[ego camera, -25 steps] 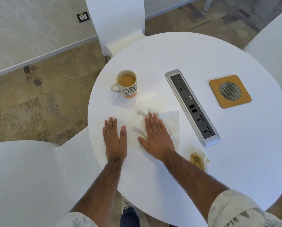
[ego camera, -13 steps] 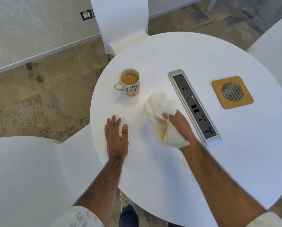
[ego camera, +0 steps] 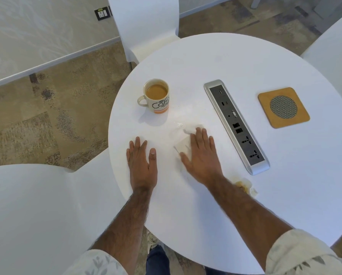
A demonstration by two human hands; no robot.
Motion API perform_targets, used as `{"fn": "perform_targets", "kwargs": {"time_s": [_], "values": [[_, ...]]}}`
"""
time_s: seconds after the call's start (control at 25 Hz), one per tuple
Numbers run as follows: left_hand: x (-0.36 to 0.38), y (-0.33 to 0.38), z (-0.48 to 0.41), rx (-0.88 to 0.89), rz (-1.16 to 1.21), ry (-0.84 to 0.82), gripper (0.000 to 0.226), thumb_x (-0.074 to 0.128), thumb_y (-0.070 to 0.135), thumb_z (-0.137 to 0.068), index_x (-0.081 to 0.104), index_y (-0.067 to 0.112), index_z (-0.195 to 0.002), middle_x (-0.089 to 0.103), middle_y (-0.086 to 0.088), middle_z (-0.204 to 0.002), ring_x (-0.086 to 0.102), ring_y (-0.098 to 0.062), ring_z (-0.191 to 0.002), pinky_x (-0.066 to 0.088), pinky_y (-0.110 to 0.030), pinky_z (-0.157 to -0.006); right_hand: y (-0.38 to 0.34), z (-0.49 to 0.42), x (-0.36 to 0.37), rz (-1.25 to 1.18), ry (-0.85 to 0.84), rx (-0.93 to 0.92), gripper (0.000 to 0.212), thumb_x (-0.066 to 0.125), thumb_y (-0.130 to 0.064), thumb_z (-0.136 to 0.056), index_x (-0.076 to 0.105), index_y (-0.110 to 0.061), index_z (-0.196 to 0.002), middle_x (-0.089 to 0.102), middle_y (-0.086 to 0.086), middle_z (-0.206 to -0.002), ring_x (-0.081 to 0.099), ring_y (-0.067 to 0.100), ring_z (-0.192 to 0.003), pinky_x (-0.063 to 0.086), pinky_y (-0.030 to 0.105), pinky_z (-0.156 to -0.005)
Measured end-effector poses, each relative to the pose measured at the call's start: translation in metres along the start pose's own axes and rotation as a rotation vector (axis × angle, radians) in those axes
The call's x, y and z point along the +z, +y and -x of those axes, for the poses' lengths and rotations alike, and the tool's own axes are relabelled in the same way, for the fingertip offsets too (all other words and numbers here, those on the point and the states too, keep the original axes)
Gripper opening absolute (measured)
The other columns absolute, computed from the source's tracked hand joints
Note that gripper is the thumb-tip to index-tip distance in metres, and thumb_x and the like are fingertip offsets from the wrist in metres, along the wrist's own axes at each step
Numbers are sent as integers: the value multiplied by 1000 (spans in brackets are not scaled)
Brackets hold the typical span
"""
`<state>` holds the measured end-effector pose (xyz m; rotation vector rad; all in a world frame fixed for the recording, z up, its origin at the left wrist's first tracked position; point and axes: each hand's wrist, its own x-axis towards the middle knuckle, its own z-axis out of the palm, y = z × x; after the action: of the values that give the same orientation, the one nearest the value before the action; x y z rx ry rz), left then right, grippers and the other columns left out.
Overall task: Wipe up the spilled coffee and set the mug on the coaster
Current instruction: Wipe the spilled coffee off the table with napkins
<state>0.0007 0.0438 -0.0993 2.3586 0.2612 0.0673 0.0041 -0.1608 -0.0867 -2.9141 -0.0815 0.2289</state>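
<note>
Left arm: bare forearm reaching in from the near edge, rolled sleeve at the elbow; the left hand (ego camera: 142,161) lies palm down on the white round tabletop (ego camera: 215,62).
Left fingers (ego camera: 137,144): straight, close together, thumb a little out to the side; they hold nothing and point away from the person.
Right arm: comes in from the near right and slants toward the middle; the right hand (ego camera: 202,159) is flat, palm down, on a white napkin (ego camera: 183,145).
Right fingers (ego camera: 199,135): straight and slightly spread, pressing the napkin to the tabletop, not curled round it.
Napkin: mostly under the palm; it shows on the thumb side and just past the fingertips, where an edge is rumpled. Its long axis cannot be told.
Mug (ego camera: 156,96): upright, holding pale brown coffee, beyond both hands and touched by neither; handle points left, lettering faces the person.
Coaster (ego camera: 283,107): tan square with a round mesh centre, flat on the right of the tabletop, well apart from the mug.
Socket strip (ego camera: 236,126): grey, long axis running from far left to near right, between the mug and the coaster, just right of the right hand.
Stained tissue (ego camera: 246,187): crumpled, brown-marked, beside the right forearm near the strip's near end.
</note>
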Motion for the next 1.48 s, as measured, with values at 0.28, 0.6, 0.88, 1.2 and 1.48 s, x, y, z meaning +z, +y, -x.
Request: {"fn": "perform_targets", "kwargs": {"time_s": [0.28, 0.6, 0.88, 1.2, 1.48], "values": [[0, -1, 0, 15, -26, -8, 67, 22, 52, -102, 46, 13, -150, 28, -4, -168, 12, -18, -159, 0, -31, -128, -52, 17, 19, 102, -15, -63, 71, 26, -53, -105, 18, -13, -163, 6, 20, -170, 4, 38, -158, 14, 62, -122], [0, 1, 1, 16, -37, -12, 69, 21, 55, -102, 45, 13, -152, 26, -2, -169, 11, -17, -159, 5, -38, -129, -41, 73, 25, 43, -30, 90, 72, 26, -47, -106, 5, -8, -163, -3, 16, -171, -5, 32, -159, 8, 55, -127], [-1, 2, -1, 12, -43, -11, 71, 22, 56, -101, 45, 13, -151, 27, -2, -168, 11, -18, -159, 2, -33, -129, -16, -31, 9, 21, 29, 241, 75, 25, -50, -104, 14, -3, -161, 9, 19, -170, 5, 36, -158, 10, 57, -126], [-2, 3, 0, 24, -46, -14, 71, 23, 56, -100, 46, 11, -151, 29, -5, -168, 14, -21, -158, 5, -38, -129, -47, 47, 21, 26, -45, -83, 75, 22, -56, -106, 13, -8, -163, 3, 12, -172, -1, 29, -159, 8, 55, -126], [-1, 4, 0, 26, -80, -21, 70, 26, 56, -100, 46, 11, -150, 28, -6, -168, 13, -22, -159, 4, -38, -129, -30, 108, -31, -241, 124, -33, 64, 61, -17, -94, 42, -19, -154, 41, 0, -162, 36, 21, -150, 25, 39, -119]]}}
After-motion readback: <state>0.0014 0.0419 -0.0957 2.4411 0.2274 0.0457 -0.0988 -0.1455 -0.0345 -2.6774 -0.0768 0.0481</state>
